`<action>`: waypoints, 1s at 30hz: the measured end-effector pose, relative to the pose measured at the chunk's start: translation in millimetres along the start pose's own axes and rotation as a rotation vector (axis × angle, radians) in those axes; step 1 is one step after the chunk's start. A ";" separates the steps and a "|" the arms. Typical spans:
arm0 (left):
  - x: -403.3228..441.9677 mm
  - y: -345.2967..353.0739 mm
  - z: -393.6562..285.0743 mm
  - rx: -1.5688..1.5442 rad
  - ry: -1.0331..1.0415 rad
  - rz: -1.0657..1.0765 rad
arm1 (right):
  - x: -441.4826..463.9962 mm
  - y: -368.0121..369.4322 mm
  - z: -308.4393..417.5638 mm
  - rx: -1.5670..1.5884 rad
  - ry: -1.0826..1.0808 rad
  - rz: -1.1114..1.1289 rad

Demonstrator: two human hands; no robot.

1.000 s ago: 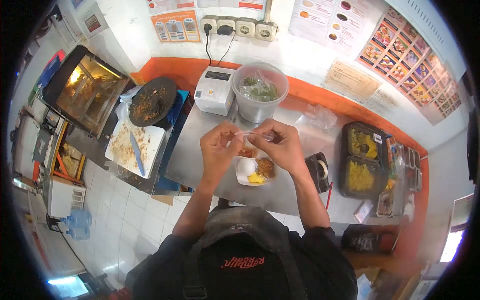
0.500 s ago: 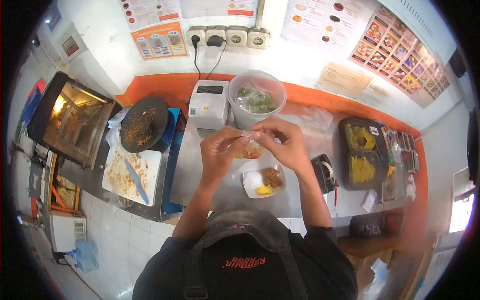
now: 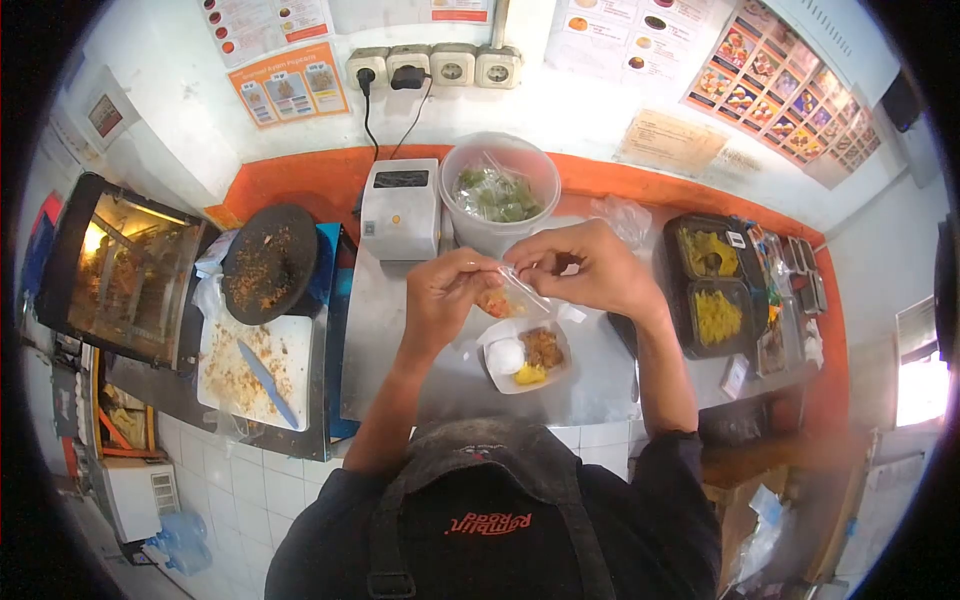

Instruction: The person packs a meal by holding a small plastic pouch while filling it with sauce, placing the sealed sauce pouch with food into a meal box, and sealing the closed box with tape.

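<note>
Above the steel counter, my left hand (image 3: 446, 288) pinches one side of a small clear plastic bag (image 3: 500, 301) with orange-red food in it. My right hand (image 3: 592, 268) has its fingers closed at the bag's upper right, where clear plastic shows near the fingertips; exactly what they pinch is partly hidden. Just below, an open white paper food box (image 3: 492, 378) sits on the counter. Inside it are a white mound of rice (image 3: 505, 355), brown fried pieces (image 3: 543, 348) and something yellow (image 3: 531, 373).
A bucket (image 3: 547, 208) with bagged greens and a white label printer (image 3: 402, 212) stand behind my hands. At left are a stone mortar (image 3: 262, 255) and a cutting board (image 3: 228, 378) with a blue knife (image 3: 266, 383). Black trays (image 3: 675, 283) of yellow food lie right.
My right hand has moved right and slightly up from my left, and more of the clear plastic shows between them. The whole view has shifted slightly.
</note>
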State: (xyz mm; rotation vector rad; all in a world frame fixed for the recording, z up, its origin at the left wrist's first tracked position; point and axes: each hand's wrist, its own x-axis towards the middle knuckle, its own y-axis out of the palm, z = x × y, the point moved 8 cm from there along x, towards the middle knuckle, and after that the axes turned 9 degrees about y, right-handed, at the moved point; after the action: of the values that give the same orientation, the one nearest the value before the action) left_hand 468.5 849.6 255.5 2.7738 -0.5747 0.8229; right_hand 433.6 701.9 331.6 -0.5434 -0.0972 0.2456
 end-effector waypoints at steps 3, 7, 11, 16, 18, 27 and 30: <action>2.8 3.6 -5.6 -0.007 0.017 0.020 | 1.8 5.6 0.5 -0.015 -0.031 0.026; 2.6 6.9 -4.0 0.041 0.023 0.027 | 3.9 6.2 -4.8 0.001 -0.044 0.049; 0.5 9.2 0.9 0.047 -0.002 0.025 | 4.4 4.6 -10.4 0.027 -0.001 0.014; -2.5 11.6 7.2 0.037 -0.087 0.042 | 4.0 1.1 -18.3 -0.084 -0.069 -0.081; -0.7 10.8 2.2 0.086 -0.082 0.042 | 3.7 1.7 -17.8 -0.047 -0.100 -0.048; -9.8 13.9 23.7 -0.101 -0.316 0.072 | -0.5 0.3 -34.8 -0.085 -0.286 -0.234; -5.1 15.8 13.5 0.017 -0.255 0.077 | 0.7 -15.4 -67.9 0.370 0.030 -0.291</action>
State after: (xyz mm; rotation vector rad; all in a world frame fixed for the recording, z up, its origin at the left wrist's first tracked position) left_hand 464.5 833.0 242.7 2.9091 -0.7241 0.4910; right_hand 448.0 655.4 281.9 -0.1607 -0.0979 -0.0307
